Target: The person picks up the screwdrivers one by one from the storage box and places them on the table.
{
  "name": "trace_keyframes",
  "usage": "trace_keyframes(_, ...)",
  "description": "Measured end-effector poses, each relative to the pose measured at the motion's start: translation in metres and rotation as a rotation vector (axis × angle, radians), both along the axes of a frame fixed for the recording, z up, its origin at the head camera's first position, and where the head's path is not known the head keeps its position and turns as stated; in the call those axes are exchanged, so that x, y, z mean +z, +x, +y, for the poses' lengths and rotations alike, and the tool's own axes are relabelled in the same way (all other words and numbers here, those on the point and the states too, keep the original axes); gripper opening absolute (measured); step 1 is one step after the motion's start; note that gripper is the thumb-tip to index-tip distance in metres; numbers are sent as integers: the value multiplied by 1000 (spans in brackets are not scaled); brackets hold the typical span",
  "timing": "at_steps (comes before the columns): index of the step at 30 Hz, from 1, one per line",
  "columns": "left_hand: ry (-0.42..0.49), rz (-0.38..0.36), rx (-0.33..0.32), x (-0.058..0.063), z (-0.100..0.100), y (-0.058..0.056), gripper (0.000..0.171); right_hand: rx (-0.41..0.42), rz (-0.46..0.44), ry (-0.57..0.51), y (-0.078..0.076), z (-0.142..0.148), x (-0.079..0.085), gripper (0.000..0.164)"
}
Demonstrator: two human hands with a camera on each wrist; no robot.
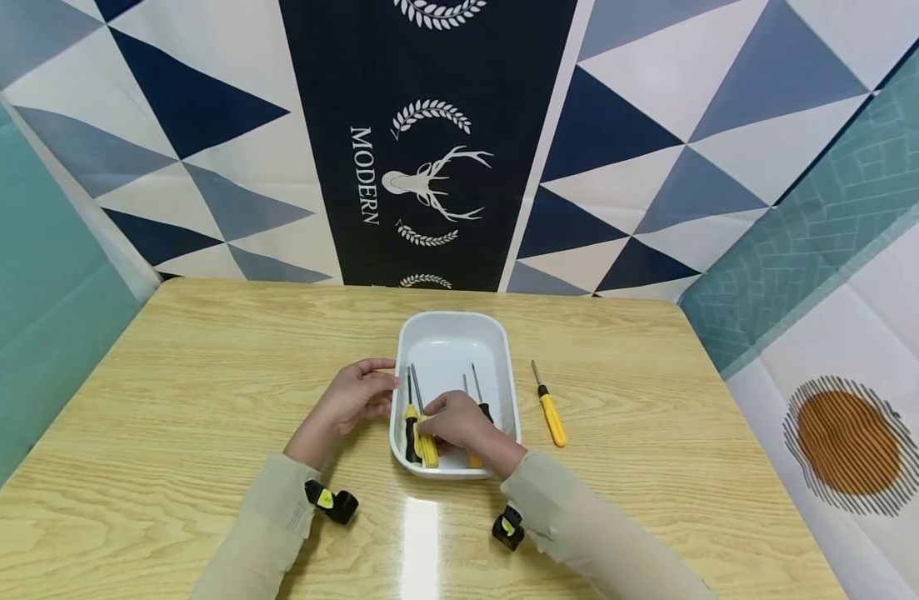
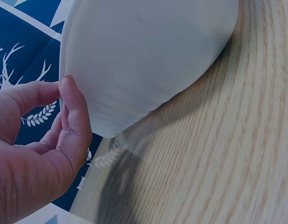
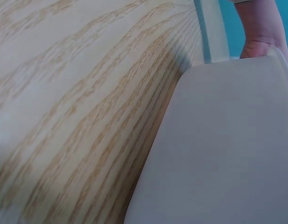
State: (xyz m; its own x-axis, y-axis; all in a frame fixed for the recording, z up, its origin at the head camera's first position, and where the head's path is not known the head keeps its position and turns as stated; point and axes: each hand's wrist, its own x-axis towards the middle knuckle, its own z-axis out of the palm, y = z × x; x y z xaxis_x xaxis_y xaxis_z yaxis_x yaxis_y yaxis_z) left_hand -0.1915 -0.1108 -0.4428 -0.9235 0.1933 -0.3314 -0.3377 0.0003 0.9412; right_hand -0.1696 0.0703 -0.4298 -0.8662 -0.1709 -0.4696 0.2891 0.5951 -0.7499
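Observation:
A white tray [image 1: 452, 323] stands on the table with several screwdrivers in it. My left hand [image 1: 357, 393] pinches the tray's left rim, as the left wrist view also shows. Inside the tray, my right hand [image 1: 459, 421] holds a yellow-handled screwdriver [image 1: 430, 452] between thumb and fingers. Beside it lies a black-and-yellow screwdriver [image 1: 412, 435] along the left wall. Toward the tray's right side are a black-handled screwdriver [image 1: 485, 409] and an orange handle [image 1: 475, 461], both partly hidden by my right hand. In the right wrist view the tray's wall [image 3: 218, 140] hides that hand's fingers.
To the right of the tray, another screwdriver [image 1: 551, 417] with a yellow-orange handle lies on the wooden table [image 1: 204, 375]. Patterned cloth [image 1: 429, 167] hangs behind the table's far edge. Each wrist wears a small black camera [image 1: 342, 505].

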Motion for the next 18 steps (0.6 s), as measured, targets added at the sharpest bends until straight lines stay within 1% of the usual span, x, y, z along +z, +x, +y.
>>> trace_keyframes(6, 0, -1, -1, 0, -1, 1, 45, 4, -4, 20, 2, 1, 1, 30)
trace_keyframes(11, 3, 4, -2, 0, -1, 2, 45, 12, 7, 18, 4, 1, 3, 28)
trace_keyframes(18, 1, 1, 4, 1, 0, 2, 44, 29, 14, 45, 4, 2, 4, 25)
